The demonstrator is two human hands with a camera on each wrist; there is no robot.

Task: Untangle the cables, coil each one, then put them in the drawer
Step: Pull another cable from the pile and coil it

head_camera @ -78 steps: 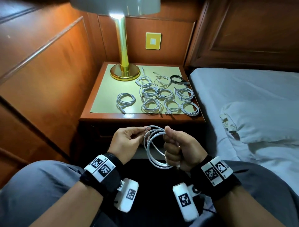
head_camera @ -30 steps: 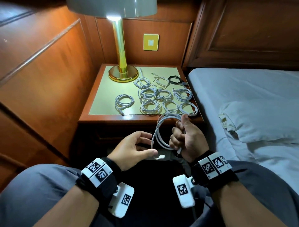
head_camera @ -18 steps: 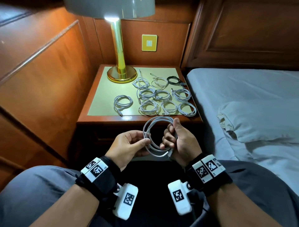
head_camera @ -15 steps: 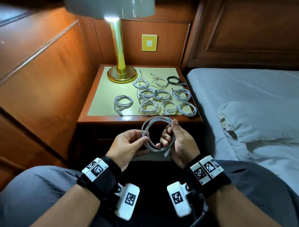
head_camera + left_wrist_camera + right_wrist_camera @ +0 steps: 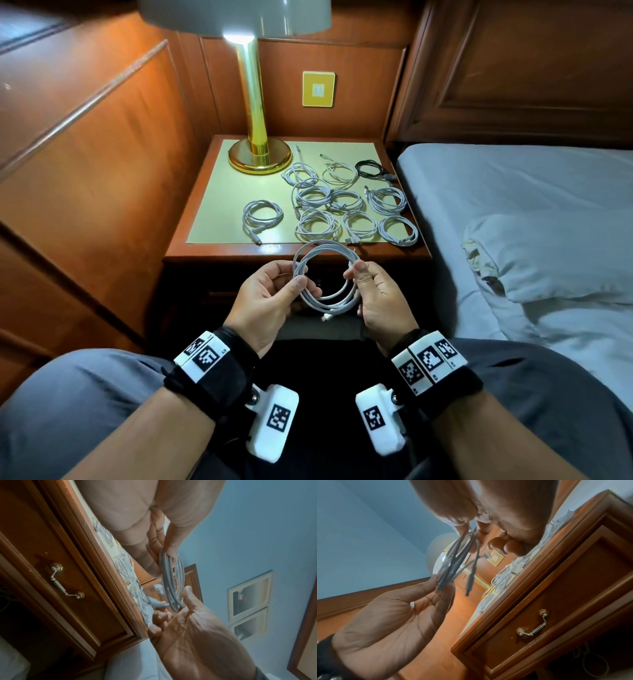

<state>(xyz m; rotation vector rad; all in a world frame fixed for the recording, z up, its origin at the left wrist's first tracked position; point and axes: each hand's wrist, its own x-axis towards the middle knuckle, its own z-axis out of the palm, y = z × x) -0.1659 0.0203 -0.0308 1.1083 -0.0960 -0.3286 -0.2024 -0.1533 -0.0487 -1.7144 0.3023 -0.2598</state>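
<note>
both hands up in front of the nightstand (image 5: 294, 251), palms facing each other, a white cable (image 5: 325, 274) coiled into a loop between them. left hand (image 5: 265, 301) pinches the loop's left side between thumb and fingertips; right hand (image 5: 380, 298) pinches the right side with thumb and forefinger, other fingers curled. loop hangs in the air just off the nightstand's front edge, one plug dangling at its bottom. the coils (image 5: 342, 205), white ones, lie in rows on the right half of the top, one more apart toward the front left, a black cable (image 5: 371, 169) at the back right corner, lamp (image 5: 255, 102) at the back edge, shade cut off by the frame. bed (image 5: 513, 205) is on the right. head view hides the drawer (image 5: 68, 588) behind the hands and in shadow; both wrist views show it shut, metal handle on its front, directly under the top. left wrist view shows the loop edge-on, strands bunched, right palm behind it. right wrist view is blurred around the strands, loose end hanging free; which fingers touch is hard to make out there. coil count at the far rows unclear, they overlap.
</note>
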